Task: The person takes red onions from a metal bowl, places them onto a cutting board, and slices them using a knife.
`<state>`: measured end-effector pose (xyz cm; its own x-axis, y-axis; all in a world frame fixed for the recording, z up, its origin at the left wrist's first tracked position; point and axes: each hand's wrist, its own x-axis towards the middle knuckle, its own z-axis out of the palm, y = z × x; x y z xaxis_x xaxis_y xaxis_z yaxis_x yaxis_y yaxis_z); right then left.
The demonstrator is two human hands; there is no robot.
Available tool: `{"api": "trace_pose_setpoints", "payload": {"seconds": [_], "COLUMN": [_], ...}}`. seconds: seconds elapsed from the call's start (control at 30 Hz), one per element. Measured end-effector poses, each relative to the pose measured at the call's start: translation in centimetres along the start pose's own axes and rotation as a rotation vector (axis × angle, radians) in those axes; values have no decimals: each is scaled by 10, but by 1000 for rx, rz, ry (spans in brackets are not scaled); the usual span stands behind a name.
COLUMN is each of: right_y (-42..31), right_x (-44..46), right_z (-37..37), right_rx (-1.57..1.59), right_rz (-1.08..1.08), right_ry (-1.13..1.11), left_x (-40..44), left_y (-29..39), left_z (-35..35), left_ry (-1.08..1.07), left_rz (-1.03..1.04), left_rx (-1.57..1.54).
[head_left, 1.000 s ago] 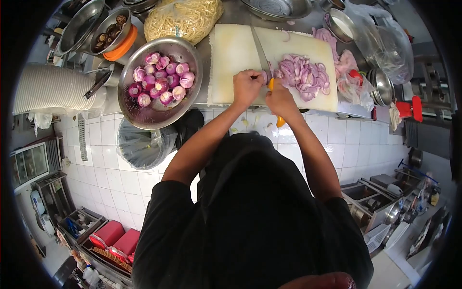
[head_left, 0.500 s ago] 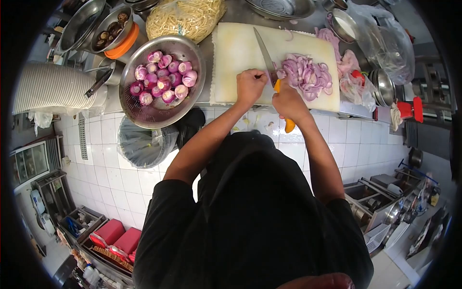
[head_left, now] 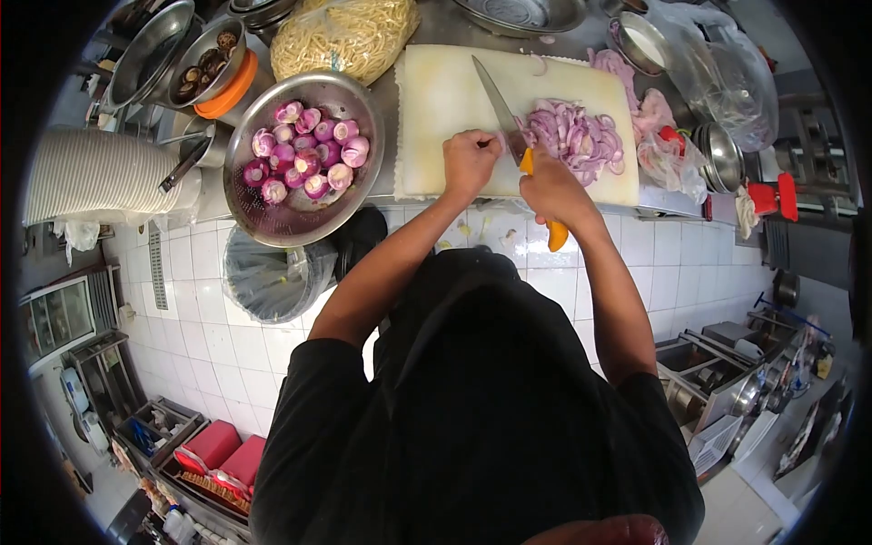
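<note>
My right hand (head_left: 554,189) is wrapped around the yellow handle of a kitchen knife (head_left: 496,98). Its long blade points away and to the left over a white cutting board (head_left: 436,104). Just left of the blade, my left hand (head_left: 470,163) has its fingers curled and pinched near the board's front edge. Whatever sits at those fingertips is too small to make out. A heap of sliced purple onion (head_left: 577,141) lies on the board, right of the knife. Further left, a metal colander (head_left: 243,207) holds several whole peeled onions (head_left: 307,162).
A bag of noodles (head_left: 345,36) lies behind the colander. Metal bowls (head_left: 522,14), plastic bags (head_left: 718,73) and a pink cloth (head_left: 649,113) surround the board. Stacked white containers (head_left: 100,177) stand at left. A lined bin (head_left: 272,277) is on the tiled floor.
My right hand and the knife handle have shifted slightly right, and the blade leans a little more to the left. My left hand stays pinched in nearly the same place beside it.
</note>
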<state>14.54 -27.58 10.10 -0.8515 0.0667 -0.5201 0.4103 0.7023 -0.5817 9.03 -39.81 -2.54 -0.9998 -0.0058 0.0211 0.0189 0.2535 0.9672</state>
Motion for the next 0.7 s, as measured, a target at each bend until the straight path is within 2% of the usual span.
{"api": "trace_pose_setpoints", "payload": {"seconds": [0.27, 0.37, 0.43, 0.47, 0.5, 0.57, 0.63, 0.7], "right_y": [7, 41, 43, 54, 43, 55, 53, 16], "right_x": [8, 41, 44, 53, 50, 62, 56, 26], "right_z": [18, 51, 53, 58, 51, 54, 42, 19], "right_rx": [-13, -92, -102, -95, -44, -170, -194, 4], "right_rz": [-10, -151, -246, -372, -217, -254, -223, -68], "right_ry": [46, 204, 261, 294, 202, 228, 210, 55], "left_x": [0, -2, 0, -1, -1, -2, -2, -1], "left_y": [-1, 8, -7, -12, -16, -9, -9, -11], "left_z": [2, -2, 1, 4, 7, 3, 4, 6], "left_ry": [27, -43, -96, -57, 13, -38, -23, 20], "left_rz": [48, 0, 53, 73, 131, 45, 43, 59], "left_rx": [-18, 47, 84, 15, -20, -50, -108, -97]}}
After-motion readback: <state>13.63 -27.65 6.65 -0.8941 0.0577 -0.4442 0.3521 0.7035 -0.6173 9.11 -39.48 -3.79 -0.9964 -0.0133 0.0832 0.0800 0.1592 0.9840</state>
